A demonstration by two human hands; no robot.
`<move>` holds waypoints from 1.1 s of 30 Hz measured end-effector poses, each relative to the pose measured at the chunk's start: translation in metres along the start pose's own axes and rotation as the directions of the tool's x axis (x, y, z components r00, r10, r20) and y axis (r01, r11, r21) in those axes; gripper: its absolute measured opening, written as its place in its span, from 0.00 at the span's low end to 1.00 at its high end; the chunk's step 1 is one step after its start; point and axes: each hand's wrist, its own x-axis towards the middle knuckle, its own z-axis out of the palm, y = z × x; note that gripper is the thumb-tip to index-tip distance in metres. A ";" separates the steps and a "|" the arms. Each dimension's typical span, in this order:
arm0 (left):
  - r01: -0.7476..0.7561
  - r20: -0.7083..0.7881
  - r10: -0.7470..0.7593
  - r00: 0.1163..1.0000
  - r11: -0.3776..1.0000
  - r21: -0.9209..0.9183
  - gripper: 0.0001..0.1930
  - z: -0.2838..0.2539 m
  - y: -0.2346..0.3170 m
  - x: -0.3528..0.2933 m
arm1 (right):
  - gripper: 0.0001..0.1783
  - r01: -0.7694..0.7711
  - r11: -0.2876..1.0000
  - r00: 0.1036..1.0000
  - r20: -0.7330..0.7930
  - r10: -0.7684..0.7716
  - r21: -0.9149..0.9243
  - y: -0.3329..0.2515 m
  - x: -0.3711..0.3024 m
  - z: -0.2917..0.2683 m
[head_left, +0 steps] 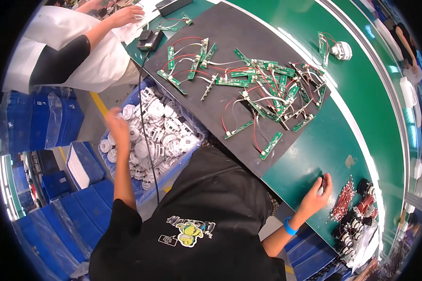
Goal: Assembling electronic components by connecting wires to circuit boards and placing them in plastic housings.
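My left hand (118,125) is over the left side of a blue bin (192,161), smeared by motion, so its fingers and anything in them cannot be made out. The bin holds many round white plastic parts (147,136). Above the green tabletop (290,173), near its front edge, my right hand (316,194) has its fingers curled round something small, partly dark, mostly hidden. Beyond it, narrow green circuit boards (232,82) joined by red and white wires lie heaped and scattered on a black mat (206,110).
Bundles of red wires (344,199) and small black-and-white parts (349,234) lie right of my right hand. A white round part wired to a board (341,50) sits far right. A black cable (147,140) hangs across the bin. Another person's hand (126,16) works at upper left.
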 end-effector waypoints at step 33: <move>0.571 0.464 0.444 0.766 -0.140 -0.809 0.41 -0.131 0.057 0.041 | 0.08 0.760 0.640 0.589 0.297 -0.752 0.112 -0.147 0.078 0.118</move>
